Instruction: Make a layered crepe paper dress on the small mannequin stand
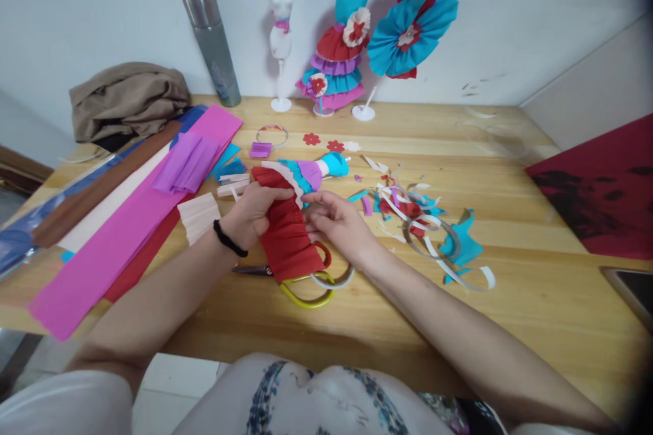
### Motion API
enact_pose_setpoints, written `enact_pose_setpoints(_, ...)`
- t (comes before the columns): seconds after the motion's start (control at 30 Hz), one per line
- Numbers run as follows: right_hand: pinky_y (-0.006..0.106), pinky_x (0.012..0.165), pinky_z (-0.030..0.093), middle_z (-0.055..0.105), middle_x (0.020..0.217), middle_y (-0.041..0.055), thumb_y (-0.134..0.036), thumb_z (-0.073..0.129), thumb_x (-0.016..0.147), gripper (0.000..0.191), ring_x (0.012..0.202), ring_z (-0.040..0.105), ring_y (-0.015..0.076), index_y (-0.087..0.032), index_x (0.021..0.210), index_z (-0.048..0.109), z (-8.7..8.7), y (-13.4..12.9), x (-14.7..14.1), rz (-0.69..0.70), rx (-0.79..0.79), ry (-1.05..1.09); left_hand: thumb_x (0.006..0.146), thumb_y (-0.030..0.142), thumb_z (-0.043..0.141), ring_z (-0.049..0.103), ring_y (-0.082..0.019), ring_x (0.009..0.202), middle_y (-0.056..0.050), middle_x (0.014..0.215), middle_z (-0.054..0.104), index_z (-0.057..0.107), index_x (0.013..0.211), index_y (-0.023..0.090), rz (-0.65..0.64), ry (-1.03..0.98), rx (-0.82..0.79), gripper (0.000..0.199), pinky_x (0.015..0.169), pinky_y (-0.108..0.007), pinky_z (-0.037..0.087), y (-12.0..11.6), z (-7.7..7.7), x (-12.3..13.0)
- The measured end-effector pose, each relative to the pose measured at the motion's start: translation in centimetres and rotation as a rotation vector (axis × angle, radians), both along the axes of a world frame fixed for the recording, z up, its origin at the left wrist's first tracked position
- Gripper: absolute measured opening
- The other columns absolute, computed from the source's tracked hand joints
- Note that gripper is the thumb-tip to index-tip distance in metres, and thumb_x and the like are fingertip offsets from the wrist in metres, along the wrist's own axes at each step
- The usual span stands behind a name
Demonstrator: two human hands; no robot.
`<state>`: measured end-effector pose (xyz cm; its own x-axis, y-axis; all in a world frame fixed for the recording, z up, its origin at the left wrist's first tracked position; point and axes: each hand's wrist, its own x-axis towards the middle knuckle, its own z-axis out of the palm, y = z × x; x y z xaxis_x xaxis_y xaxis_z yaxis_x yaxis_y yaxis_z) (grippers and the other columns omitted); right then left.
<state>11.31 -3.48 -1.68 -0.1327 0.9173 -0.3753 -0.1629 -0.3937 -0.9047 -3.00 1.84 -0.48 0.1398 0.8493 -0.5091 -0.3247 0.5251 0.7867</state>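
My left hand [254, 212] is closed on a strip of gathered red crepe paper [292, 242], thumb on top near its upper edge. My right hand [339, 223] touches the right side of that paper with thumb and forefinger close together. Against the red paper lies a small doll form [324, 167] on its side, dressed in blue, purple and white crepe ruffles [307, 175]. Scissors [307, 291] with yellow and red handles lie partly under the red paper. Beside them is a roll of whitish tape [337, 279], partly hidden.
Crepe paper strips [137, 207] and a brown cloth [130, 98] lie at left. A thermos [217, 47] and several mannequin stands, including a bare white one [281, 20], line the wall. Paper scraps [408, 207] and a tape roll [449, 242] lie at right, red paper flowers [311, 139] behind.
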Motion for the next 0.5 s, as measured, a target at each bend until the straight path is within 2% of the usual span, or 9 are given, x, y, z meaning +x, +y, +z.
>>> enact_pose_setpoints(0.17, 0.021, 0.058, 0.049, 0.066, 0.066, -0.0056, -0.013, 0.057, 0.068, 0.023, 0.059, 0.062, 0.0095, -0.021, 0.089, 0.059, -0.6, -0.1, 0.0, 0.018, 0.088, -0.006, 0.057, -0.003, 0.068, 0.059, -0.012, 0.049, 0.001, 0.055, 0.063, 0.055, 0.06, 0.014, -0.006, 0.006, -0.021, 0.021, 0.053, -0.025, 0.049, 0.1, 0.1, 0.0)
enact_pose_setpoints(0.33, 0.024, 0.065, 0.047, 0.067, 0.067, -0.0042, -0.015, 0.058, 0.069, 0.027, 0.065, 0.062, 0.0116, -0.021, 0.094, 0.068, -1.2, 0.0, 0.3, 0.036, 0.226, -0.097, 0.057, -0.004, 0.068, 0.06, -0.013, 0.052, 0.001, 0.056, 0.064, 0.055, 0.06, 0.014, 0.005, -0.004, -0.016, 0.023, 0.056, -0.027, 0.051, -0.1, 0.1, 0.2)
enact_pose_setpoints(0.5, 0.027, 0.072, 0.05, 0.071, 0.071, -0.003, -0.016, 0.059, 0.069, 0.029, 0.073, 0.066, 0.0137, -0.021, 0.094, 0.071, -1.0, 0.2, 0.5, 0.034, 0.249, -0.132, 0.057, -0.006, 0.068, 0.059, -0.012, 0.051, 0.002, 0.056, 0.062, 0.055, 0.059, 0.014, 0.02, -0.034, 0.022, 0.024, 0.054, -0.024, 0.049, -0.1, 0.2, 0.3)
